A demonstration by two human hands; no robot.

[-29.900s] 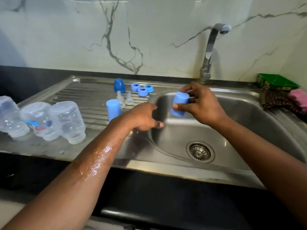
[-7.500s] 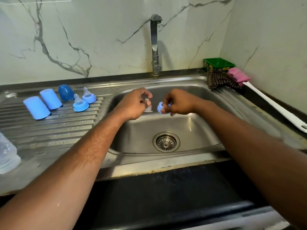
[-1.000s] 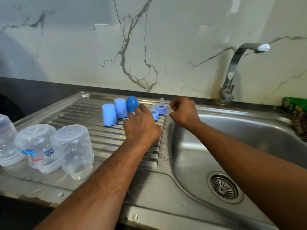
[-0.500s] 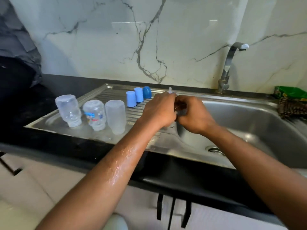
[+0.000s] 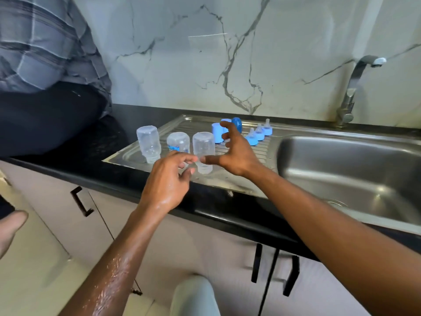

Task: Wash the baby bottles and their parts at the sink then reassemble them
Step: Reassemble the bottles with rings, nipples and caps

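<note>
The left hand hangs nearest, wet, its grip loose and empty, fingers only slightly bent, just short of the nearest bottle. The right hand reaches from the other side, its grip spread wide with thumb pointing at that same bottle and fingers fanned above it; it holds nothing yet. Whether the thumb tip touches the plastic I cannot tell.

The bottle stands upside down on the draining board of the sink, between the two grips, mouth and threaded neck down. It looks like thin clear plastic: probably light, fairly stiff, not fragile, but likely wet and slippery. A sound hold would wrap the wide body around the middle, thumb on one side and fingers opposite, rather than pinching the narrow neck, which sits low against the metal.

Beyond the left grip stand two more upturned bottles, the middle bottle with a blue label and the far bottle near the board's corner. Beyond the right grip's fingers stand blue caps, partly hidden by them, and to their right a row of three teats in blue rings, points up. These look soft at the tip, so the ring is the place to pinch. The washing appears done; joining the parts seems next.
</note>
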